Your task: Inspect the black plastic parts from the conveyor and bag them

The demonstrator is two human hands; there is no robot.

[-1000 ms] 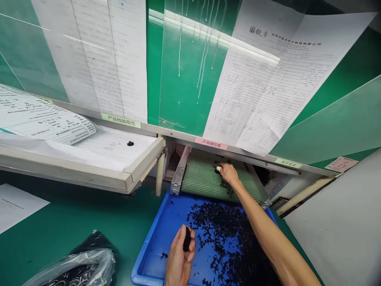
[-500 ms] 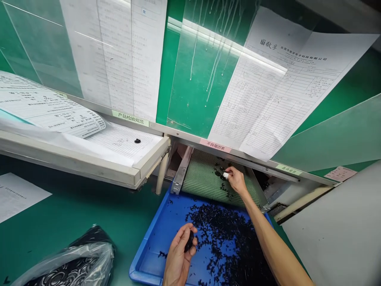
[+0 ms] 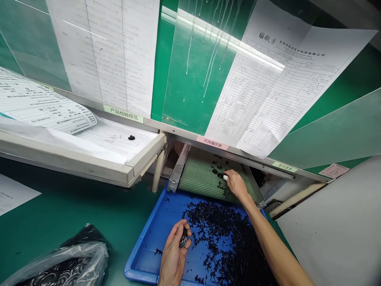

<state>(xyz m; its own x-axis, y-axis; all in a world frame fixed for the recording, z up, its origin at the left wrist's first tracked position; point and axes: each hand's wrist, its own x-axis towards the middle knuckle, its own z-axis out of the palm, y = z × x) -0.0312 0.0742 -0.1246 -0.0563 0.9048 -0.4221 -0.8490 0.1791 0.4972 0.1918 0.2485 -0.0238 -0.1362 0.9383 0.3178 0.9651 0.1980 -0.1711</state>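
Note:
Over the left part of a blue tray point(image 3: 149, 242), my left hand point(image 3: 176, 250) has its fingers wrapped round a black round part point(image 3: 183, 238). My right hand point(image 3: 236, 184) reaches onto the green mesh belt point(image 3: 193, 172), its fingertips pinched at a black disc point(image 3: 220, 175); a white covering is on one fingertip. Another black disc point(image 3: 214, 171) lies just left of it, with small black bits around. Many small black pieces point(image 3: 235, 238) are spread over the tray under the belt's end.
A plastic bag of black rings point(image 3: 68, 262) lies at the lower left. A shelf point(image 3: 131, 171) with papers and a small black part point(image 3: 131, 137) juts out at left. A panel with papers point(image 3: 184, 95) stands above the belt.
The view has shifted slightly. The black part in my left hand is turned, now showing a ringed face. My right hand stays at the discs on the belt, fingers slightly repositioned.

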